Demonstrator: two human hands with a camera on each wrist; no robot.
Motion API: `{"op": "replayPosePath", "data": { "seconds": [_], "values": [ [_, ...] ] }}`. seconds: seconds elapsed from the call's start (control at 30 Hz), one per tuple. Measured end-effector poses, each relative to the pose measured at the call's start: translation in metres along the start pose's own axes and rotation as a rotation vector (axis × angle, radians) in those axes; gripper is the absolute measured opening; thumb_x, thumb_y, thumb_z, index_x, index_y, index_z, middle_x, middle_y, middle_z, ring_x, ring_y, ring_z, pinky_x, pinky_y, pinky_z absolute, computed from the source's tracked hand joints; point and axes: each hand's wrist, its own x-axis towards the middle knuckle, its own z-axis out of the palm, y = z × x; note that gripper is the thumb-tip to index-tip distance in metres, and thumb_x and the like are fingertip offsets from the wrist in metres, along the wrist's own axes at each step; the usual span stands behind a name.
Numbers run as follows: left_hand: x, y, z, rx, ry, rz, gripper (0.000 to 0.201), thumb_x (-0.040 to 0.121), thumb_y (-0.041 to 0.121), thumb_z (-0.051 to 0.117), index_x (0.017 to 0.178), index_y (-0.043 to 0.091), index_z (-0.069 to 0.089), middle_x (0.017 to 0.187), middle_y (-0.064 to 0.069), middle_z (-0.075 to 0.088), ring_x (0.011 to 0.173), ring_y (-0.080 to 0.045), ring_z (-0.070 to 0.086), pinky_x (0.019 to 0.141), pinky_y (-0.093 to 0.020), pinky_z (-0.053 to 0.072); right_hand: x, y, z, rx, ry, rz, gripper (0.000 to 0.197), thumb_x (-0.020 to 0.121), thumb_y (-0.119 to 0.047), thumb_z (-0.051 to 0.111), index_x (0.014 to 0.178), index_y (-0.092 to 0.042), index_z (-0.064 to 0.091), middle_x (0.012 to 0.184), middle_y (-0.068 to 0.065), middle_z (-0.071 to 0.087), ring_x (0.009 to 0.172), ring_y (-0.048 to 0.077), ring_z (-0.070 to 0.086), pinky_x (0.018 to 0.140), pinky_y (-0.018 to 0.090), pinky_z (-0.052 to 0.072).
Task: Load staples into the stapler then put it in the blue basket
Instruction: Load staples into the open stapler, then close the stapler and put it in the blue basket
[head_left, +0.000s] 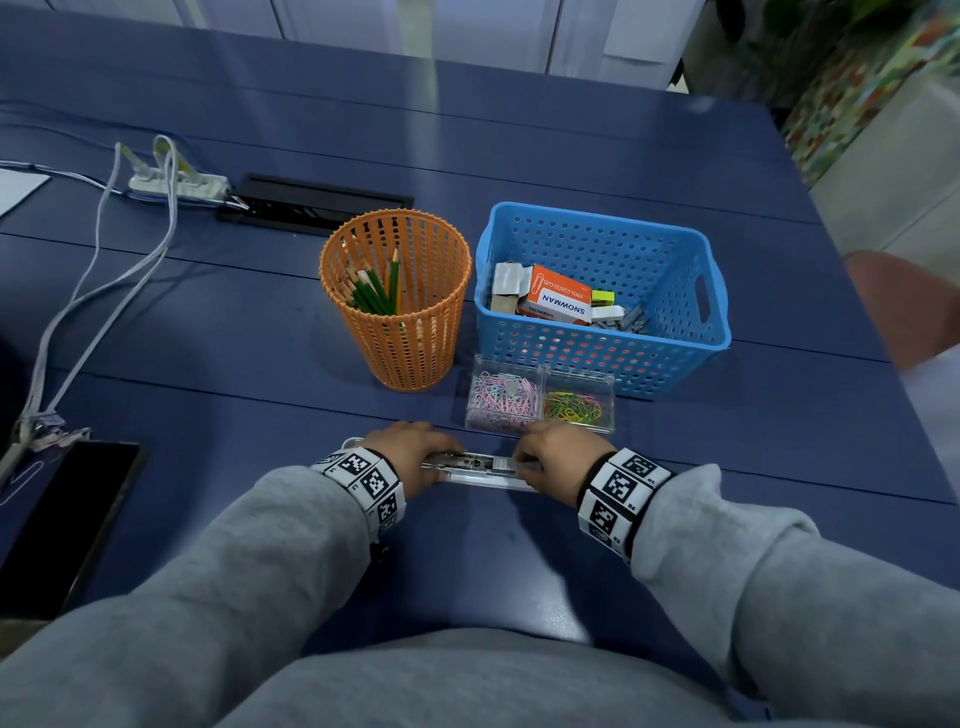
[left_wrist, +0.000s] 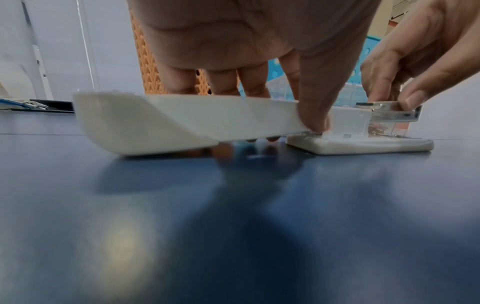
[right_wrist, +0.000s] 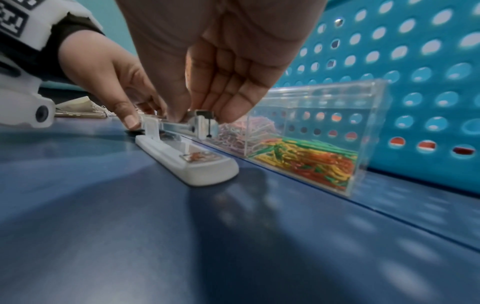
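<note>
Stapler (head_left: 480, 470) lies opened flat on blue surface (head_left: 467, 561), near blue basket (head_left: 670, 358). Left hand (head_left: 415, 449) grips folded-back lid; right hand (head_left: 558, 454) pinches metal magazine front. Staple strip possibly under fingertips, unclear. Seat strip flush in channel, hold base steady, then close lid.

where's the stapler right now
In the head view the stapler lies opened flat on the blue table, between both hands, just in front of the clear paper-clip box.
</note>
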Motion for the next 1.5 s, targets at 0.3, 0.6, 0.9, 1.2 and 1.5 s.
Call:
{"op": "replayPosePath", "data": {
  "seconds": [0.3, 0.6, 0.9, 1.2, 1.5],
  "values": [
    [-0.004, -0.017, -0.005, 0.017, 0.021, -0.082, 0.050, 0.078, 0.029, 0.067, 0.125, 0.031, 0.048, 0.126, -0.004, 0.053, 0.119, -0.025, 0.048, 0.101, -0.043, 0.043, -0.002, 0.002, 0.003, 0.057, 0.017, 0.037, 0.023, 0.085, -0.020, 0.055, 0.100, -0.006, 0.066, 0.106, 0.013, 0.063, 0.101, 0.028, 0.057, 0.089, 0.037, 0.050],
    [-0.022, -0.043, -0.023, -0.016, 0.067, -0.243, 0.027, 0.070, 0.037, 0.072, 0.089, 0.028, 0.055, 0.105, 0.002, 0.061, 0.093, -0.019, 0.057, 0.085, -0.034, 0.048, -0.008, 0.010, 0.005, 0.117, 0.025, 0.149, 0.025, 0.082, -0.024, 0.059, 0.100, -0.009, 0.066, 0.105, 0.012, 0.066, 0.096, 0.027, 0.059, 0.085, 0.031, 0.050],
    [-0.037, -0.001, -0.045, -0.261, 0.300, -0.048, 0.024, 0.064, 0.029, 0.078, 0.080, 0.030, 0.060, 0.080, 0.007, 0.065, 0.079, -0.016, 0.060, 0.073, -0.033, 0.051, -0.008, 0.017, 0.019, 0.343, 0.038, 0.326, 0.026, 0.083, -0.026, 0.063, 0.103, -0.009, 0.063, 0.080, 0.000, 0.057, 0.077, 0.015, 0.052, 0.073, 0.026, 0.045],
    [-0.010, 0.037, -0.017, -0.302, 0.204, 0.140, 0.042, 0.077, 0.028, 0.070, 0.115, 0.022, 0.054, 0.105, -0.001, 0.054, 0.102, -0.019, 0.052, 0.095, -0.035, 0.043, -0.010, 0.023, 0.026, 0.528, 0.044, 0.418, 0.024, 0.081, -0.027, 0.067, 0.100, -0.012, 0.064, 0.082, 0.000, 0.056, 0.079, 0.015, 0.052, 0.072, 0.023, 0.040],
    [0.017, 0.059, 0.014, -0.116, 0.039, 0.111, 0.043, 0.083, 0.026, 0.061, 0.123, 0.027, 0.046, 0.131, -0.006, 0.048, 0.120, -0.029, 0.046, 0.101, -0.044, 0.042, -0.014, 0.031, 0.030, 0.638, -0.002, 0.449, 0.022, 0.075, -0.014, 0.065, 0.068, -0.030, 0.053, 0.083, 0.001, 0.062, 0.078, 0.017, 0.056, 0.074, 0.029, 0.046]
  ]
}}
